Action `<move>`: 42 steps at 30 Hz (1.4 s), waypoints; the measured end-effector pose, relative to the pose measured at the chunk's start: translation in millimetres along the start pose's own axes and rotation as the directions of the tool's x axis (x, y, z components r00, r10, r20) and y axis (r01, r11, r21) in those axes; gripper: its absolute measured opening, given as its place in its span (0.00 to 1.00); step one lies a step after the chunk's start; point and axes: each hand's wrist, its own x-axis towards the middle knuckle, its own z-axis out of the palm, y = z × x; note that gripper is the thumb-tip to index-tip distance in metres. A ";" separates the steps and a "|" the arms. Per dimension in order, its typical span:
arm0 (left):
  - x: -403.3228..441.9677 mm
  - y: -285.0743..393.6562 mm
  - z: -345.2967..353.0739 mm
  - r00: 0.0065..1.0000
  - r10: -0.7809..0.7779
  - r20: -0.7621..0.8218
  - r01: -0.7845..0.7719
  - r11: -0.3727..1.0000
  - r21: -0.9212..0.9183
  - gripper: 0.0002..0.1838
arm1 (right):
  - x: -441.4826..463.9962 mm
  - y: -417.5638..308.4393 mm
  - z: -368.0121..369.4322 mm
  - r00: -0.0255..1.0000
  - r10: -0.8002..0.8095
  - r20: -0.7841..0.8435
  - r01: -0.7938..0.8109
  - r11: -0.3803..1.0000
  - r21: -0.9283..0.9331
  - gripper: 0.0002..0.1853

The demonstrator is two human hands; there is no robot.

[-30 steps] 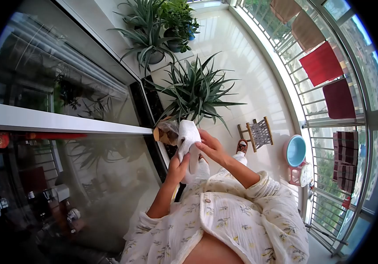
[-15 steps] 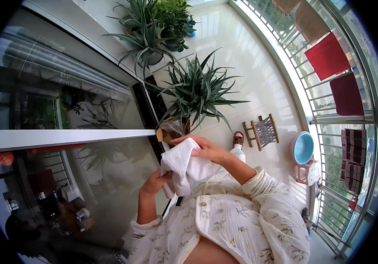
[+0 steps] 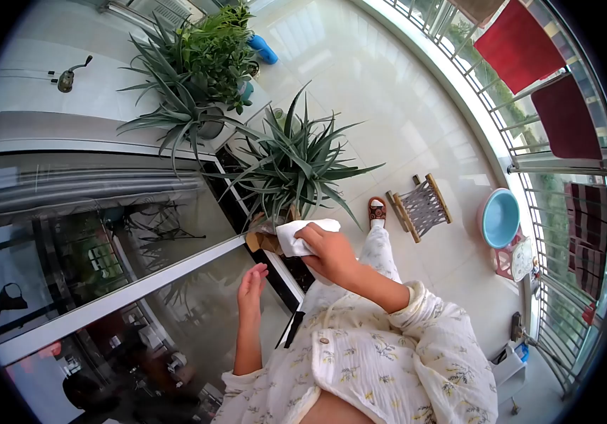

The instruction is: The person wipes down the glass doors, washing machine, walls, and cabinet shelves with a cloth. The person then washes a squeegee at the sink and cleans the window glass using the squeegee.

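My right hand (image 3: 329, 251) is closed around a folded white cloth (image 3: 296, 239), its fingers bent over the cloth's upper side. To the left, my left hand (image 3: 252, 281) is held up by the glass door with nothing in it, its fingers stretched and apart from the cloth. Just beyond the cloth stands a large spiky plant (image 3: 302, 164). Beside the cloth, partly hidden by it, lies a brown cardboard piece (image 3: 264, 243) at the base of the plant.
A small woven stool (image 3: 422, 208) stands on the tiled floor at right. Farther right a blue basin (image 3: 499, 218) sits near a pink stool (image 3: 505, 263). Red cloths (image 3: 519, 46) hang on the window rail. More potted plants (image 3: 211, 60) stand at the upper left.
My left hand has let go of the white cloth and moved away to the left. The cloth, spread between both hands before, is now bunched in my right hand. The view has turned.
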 end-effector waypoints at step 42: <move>-16.6 123.8 172.0 0.946 0.323 0.024 -0.316 0.938 -0.142 0.17 | 56.5 9.2 -131.3 0.904 -0.314 0.289 0.300 0.949 0.094 0.34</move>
